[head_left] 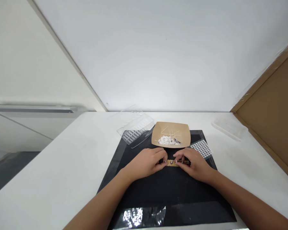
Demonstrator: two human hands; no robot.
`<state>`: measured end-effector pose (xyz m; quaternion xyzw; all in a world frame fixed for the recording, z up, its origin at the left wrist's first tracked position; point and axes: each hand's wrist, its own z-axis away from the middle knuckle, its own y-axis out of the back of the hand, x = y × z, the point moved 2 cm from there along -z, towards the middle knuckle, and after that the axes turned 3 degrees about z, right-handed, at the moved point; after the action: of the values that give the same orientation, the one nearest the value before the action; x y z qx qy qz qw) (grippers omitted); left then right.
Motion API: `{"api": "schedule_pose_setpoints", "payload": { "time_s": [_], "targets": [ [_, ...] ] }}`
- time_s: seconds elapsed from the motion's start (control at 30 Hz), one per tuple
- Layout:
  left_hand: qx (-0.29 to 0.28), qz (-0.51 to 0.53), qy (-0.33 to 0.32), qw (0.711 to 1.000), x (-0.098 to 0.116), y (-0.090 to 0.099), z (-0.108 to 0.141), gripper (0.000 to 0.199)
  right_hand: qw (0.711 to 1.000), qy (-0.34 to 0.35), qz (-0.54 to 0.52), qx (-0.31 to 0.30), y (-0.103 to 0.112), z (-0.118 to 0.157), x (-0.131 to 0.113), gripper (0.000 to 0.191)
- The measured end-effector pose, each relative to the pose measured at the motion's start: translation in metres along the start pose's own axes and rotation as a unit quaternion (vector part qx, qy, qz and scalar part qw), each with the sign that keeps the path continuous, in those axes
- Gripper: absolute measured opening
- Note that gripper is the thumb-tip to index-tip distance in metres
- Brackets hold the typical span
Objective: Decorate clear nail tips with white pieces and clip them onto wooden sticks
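Observation:
On the black mat (168,191) lies a small golden strip (171,163) with a tiny metal-looking stud near its middle. My left hand (148,161) is closed, thumb and forefinger pinching the strip's left end. At the other end, my right hand (193,162) pinches the strip with its fingertips. A darker part of the piece shows under the right fingers, and its far end is hidden by them. The details are too small to make out.
Behind my hands sits a brown paper tray (184,127) with white scraps and thin clear strips. A sheet of white round stickers (201,148) lies right, tweezers (142,140) left beside a clear compartment tray (136,127). A clear lid (230,127) and cardboard panel (271,105) stand farther right.

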<state>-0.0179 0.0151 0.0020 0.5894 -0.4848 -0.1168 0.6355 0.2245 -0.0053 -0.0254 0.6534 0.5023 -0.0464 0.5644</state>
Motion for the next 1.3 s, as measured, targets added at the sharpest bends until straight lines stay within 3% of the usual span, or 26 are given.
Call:
{"api": "schedule_pose_setpoints", "payload": {
  "time_s": [0.27,0.43,0.57,0.67,0.73,0.77,0.83,0.87,0.93,1.0,1.1,1.3],
  "targets": [
    [-0.001,-0.014,-0.004,1.000,0.000,-0.002,0.001,0.006,1.000,0.009,-0.014,-0.026,0.001,0.001,0.003,0.027],
    [0.004,-0.011,-0.014,1.000,0.000,0.001,0.001,0.003,0.999,-0.003,-0.013,-0.030,0.001,0.003,0.005,0.044],
    [0.009,0.004,-0.012,1.000,0.002,0.005,0.002,0.004,0.999,-0.002,0.001,-0.050,0.002,0.006,0.005,0.043],
    [0.052,0.006,-0.020,0.998,0.003,0.009,0.003,0.013,0.997,-0.001,0.012,-0.070,0.005,0.006,0.005,0.045],
    [0.114,-0.017,-0.013,0.993,0.003,0.013,0.004,0.015,0.997,0.000,0.015,-0.078,0.006,0.006,0.004,0.044],
    [0.154,-0.038,0.008,0.987,0.001,0.016,0.005,0.015,0.997,0.001,0.015,-0.080,0.007,0.006,0.004,0.042],
    [0.238,-0.087,0.110,0.961,-0.005,0.025,0.007,0.008,0.996,0.002,0.015,-0.083,0.008,0.005,0.003,0.039],
    [0.277,-0.110,0.184,0.937,-0.010,0.030,0.009,0.007,0.996,0.002,0.014,-0.082,0.008,0.005,0.003,0.038],
    [0.334,-0.140,0.332,0.871,-0.021,0.040,0.014,0.028,0.996,0.003,0.012,-0.084,0.008,0.005,0.002,0.038],
    [0.346,-0.171,0.406,0.828,-0.033,0.048,0.018,0.036,0.996,0.003,0.011,-0.085,0.008,0.005,0.001,0.036],
    [0.322,-0.227,0.398,0.828,-0.051,0.052,0.021,0.027,0.996,0.003,0.012,-0.086,0.007,0.006,0.002,0.034],
    [0.273,-0.266,0.382,0.842,-0.074,0.040,0.022,0.030,0.996,-0.011,0.002,-0.091,0.004,0.007,0.001,0.038]
  ]
}}
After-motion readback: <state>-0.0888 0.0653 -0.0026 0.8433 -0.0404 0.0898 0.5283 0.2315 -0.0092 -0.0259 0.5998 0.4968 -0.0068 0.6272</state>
